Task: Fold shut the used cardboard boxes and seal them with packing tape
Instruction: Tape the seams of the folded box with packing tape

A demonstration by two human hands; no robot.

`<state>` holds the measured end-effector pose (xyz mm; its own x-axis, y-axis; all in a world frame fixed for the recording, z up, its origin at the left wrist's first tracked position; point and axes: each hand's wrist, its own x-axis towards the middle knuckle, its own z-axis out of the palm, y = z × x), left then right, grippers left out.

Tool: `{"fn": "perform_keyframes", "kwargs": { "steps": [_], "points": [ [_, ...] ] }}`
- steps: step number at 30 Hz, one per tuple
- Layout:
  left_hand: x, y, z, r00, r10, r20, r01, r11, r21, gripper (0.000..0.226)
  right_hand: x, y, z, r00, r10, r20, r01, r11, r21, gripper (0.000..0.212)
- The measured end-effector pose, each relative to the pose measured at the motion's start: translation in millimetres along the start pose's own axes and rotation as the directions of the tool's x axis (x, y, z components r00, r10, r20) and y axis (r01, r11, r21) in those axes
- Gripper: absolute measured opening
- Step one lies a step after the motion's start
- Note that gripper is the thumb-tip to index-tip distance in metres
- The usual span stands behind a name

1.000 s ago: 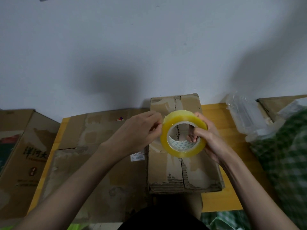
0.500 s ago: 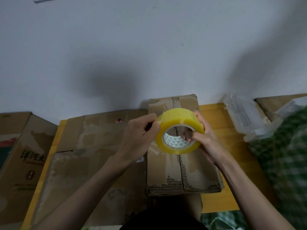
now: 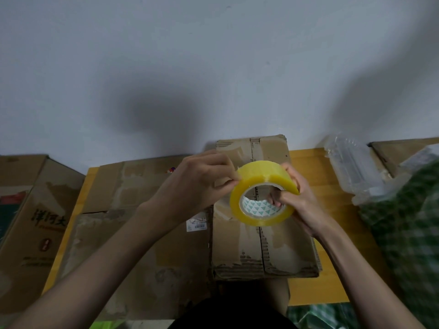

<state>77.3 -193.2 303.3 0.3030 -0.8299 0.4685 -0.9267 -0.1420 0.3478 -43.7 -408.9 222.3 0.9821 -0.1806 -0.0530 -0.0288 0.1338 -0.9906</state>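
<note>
A yellow roll of packing tape (image 3: 261,174) is held above a small cardboard box (image 3: 280,252) whose top flaps are folded shut, with old tape residue along the centre seam. My right hand (image 3: 299,200) grips the roll, fingers hooked through its white patterned core. My left hand (image 3: 202,184) pinches at the roll's left outer edge with thumb and fingertips. The box sits on a yellow wooden table (image 3: 313,288) against the wall.
A large flattened cardboard box (image 3: 133,236) lies on the table's left half. Another printed carton (image 3: 26,222) stands off the table at the left. Clear plastic packaging (image 3: 354,172), a brown box (image 3: 401,150) and green checked fabric (image 3: 408,233) are at the right.
The roll has tilted so more of its outer band faces up. My left hand's fingers have shifted along the roll's left edge. The box has not moved.
</note>
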Motion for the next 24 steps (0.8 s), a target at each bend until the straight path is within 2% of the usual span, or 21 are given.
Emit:
{"fn": "perform_keyframes", "kwargs": {
  "steps": [3,7,13,20,24],
  "points": [
    [3.4,3.9,3.5,0.991,-0.125,-0.049,0.119,0.988,-0.102,0.01,2.3,-2.1,0.7,1.0,0.01,0.019,-0.01,1.0,-0.022,0.041],
    [5.0,7.4,10.7,0.94,-0.305,-0.156,0.267,0.937,-0.224,0.018,3.7,-2.0,3.1,1.0,0.008,0.016,-0.008,0.999,-0.034,0.047],
    [2.2,5.6,26.1,0.858,-0.469,-0.208,0.385,0.857,-0.344,0.015,4.3,-0.4,3.6,1.0,0.016,0.002,-0.016,0.999,-0.041,0.047],
    [-1.9,4.8,33.0,0.826,-0.534,-0.179,0.43,0.803,-0.412,0.011,5.9,-0.5,-1.1,1.0,0.025,0.009,-0.024,0.998,-0.066,0.043],
    [-5.8,-0.3,20.5,0.886,-0.463,-0.027,0.408,0.807,-0.427,0.013,4.4,0.4,-5.4,1.0,0.03,-0.003,-0.031,0.998,-0.06,0.042]
  ]
}}
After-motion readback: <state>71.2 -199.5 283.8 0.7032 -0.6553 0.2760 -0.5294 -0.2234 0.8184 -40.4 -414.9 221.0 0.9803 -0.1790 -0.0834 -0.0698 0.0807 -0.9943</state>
